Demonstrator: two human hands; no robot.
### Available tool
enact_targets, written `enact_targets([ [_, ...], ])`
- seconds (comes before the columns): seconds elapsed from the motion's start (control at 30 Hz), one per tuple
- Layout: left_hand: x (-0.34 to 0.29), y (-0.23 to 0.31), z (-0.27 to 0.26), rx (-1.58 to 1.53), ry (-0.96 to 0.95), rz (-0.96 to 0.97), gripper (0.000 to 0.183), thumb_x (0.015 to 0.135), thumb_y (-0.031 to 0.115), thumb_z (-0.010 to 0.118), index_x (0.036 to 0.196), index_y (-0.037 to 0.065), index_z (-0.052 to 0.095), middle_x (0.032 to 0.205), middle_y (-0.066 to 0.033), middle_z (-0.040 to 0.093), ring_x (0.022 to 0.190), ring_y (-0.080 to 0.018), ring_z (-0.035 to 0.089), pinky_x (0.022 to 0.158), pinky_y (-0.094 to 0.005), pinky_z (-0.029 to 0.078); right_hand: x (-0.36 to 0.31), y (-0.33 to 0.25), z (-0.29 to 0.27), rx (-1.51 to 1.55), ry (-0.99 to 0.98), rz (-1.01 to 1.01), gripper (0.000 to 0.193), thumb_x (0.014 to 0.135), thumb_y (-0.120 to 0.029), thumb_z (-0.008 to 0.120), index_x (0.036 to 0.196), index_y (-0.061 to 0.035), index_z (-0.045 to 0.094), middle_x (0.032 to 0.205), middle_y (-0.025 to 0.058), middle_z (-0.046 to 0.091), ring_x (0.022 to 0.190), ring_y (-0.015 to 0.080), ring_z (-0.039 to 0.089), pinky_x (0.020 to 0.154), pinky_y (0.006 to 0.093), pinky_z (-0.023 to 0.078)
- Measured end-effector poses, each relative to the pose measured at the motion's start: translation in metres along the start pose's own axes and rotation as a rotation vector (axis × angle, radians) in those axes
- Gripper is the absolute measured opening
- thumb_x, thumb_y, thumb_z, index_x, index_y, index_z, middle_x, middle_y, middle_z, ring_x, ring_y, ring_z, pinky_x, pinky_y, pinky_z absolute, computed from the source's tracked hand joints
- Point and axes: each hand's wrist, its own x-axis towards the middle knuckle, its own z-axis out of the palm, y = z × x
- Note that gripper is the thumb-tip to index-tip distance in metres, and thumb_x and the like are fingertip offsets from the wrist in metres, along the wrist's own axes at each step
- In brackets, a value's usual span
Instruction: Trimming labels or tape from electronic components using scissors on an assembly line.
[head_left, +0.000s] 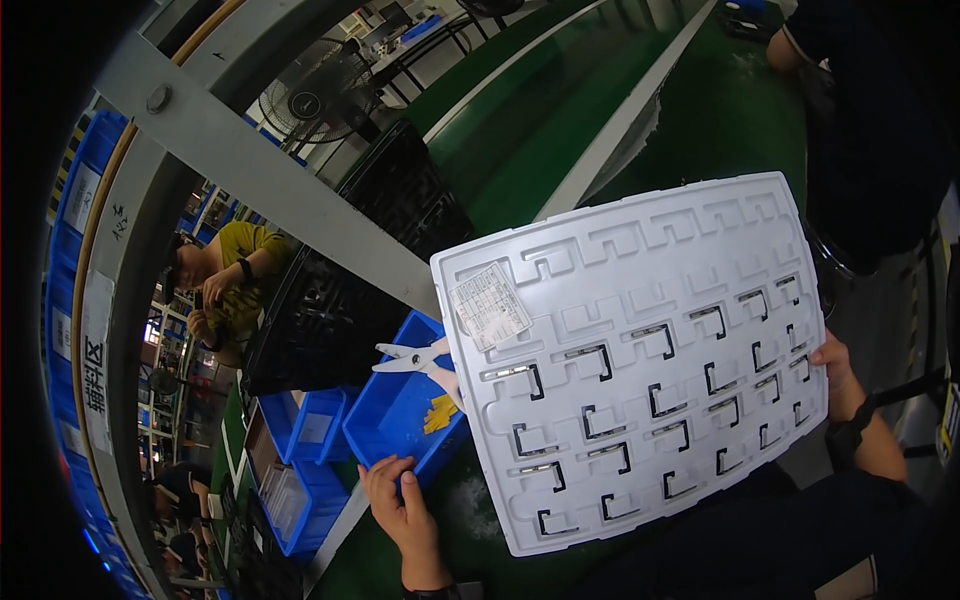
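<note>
1. Worktop in deep green [520, 120] runs away from me toward the upper right of my head view, crossed by pale strips.
2. Grey metal beam [260, 170], bolted at its upper end, slants from the upper left down to behind the tray.
3. White moulded tray [585, 226], right of centre, fills much of what I see. It is tilted, with its pocketed face toward me.
4. Co-worker in a yellow-green top [255, 255], at the left beyond the beam, has both hands raised near the chest.
5. Black round fan [305, 103] stands in the upper left background.
6. Large blue bin [385, 405] sits just left of the tray, which hides part of it; smaller blue bins [325, 520] stand beside it on the left.
7. My left hand [405, 515] is bare and loosely spread, fingers a little curled, near the large bin's lower edge and apart from the tray. I cannot tell whether the fingertips touch the bin.
8. My right hand [842, 378] grips the tray's right edge, pinching it; some fingers are hidden from me.
9. Scissors [408, 358] with grey blades and pale handles show over the large bin, their handles partly behind the tray.
10. Printed paper label [490, 305] lies on the tray's upper left corner.
11. Yellow item [440, 413], kind unclear, lies inside the large bin.
12. Small black L-shaped parts [685, 435], many with a metal strip, sit in the tray's middle and lower pockets.
</note>
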Motion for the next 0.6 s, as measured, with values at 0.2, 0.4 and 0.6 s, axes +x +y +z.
enact_targets([
  [0.2,0.005,-0.002,0.0,-0.02,-0.003,0.009,0.013,0.08,0.013,0.05,0.083,0.004,0.058,0.084,-0.0073,0.059,0.091,-0.0244,0.053,0.101,-0.0484,0.021,-0.002,-0.001,-0.002,-0.014,0.016,-0.026,0.073,0.051,-0.012,0.056,0.119,0.0084,0.039,0.103,0.0212,0.058,0.088,0.03,0.061,0.078,0.0363,0.051],
  [0.4,0.006,-0.005,0.0,-0.01,0.0,0.006,0.012,0.08,0.013,0.05,0.083,0.004,0.058,0.084,-0.007,0.059,0.091,-0.024,0.053,0.102,-0.0486,0.02,0.007,0.0,-0.001,-0.006,0.008,0.011,0.074,0.05,-0.012,0.055,0.12,0.0086,0.039,0.105,0.0214,0.057,0.087,0.0305,0.061,0.079,0.0371,0.05],
  [0.6,0.005,-0.004,0.002,-0.045,-0.015,-0.001,0.013,0.08,0.013,0.05,0.083,0.004,0.059,0.085,-0.0068,0.058,0.092,-0.0236,0.052,0.102,-0.0486,0.02,-0.004,-0.01,0.004,-0.002,0.032,0.023,0.077,0.048,-0.012,0.056,0.12,0.0082,0.038,0.105,0.0219,0.057,0.088,0.0319,0.061,0.08,0.0385,0.05],
])
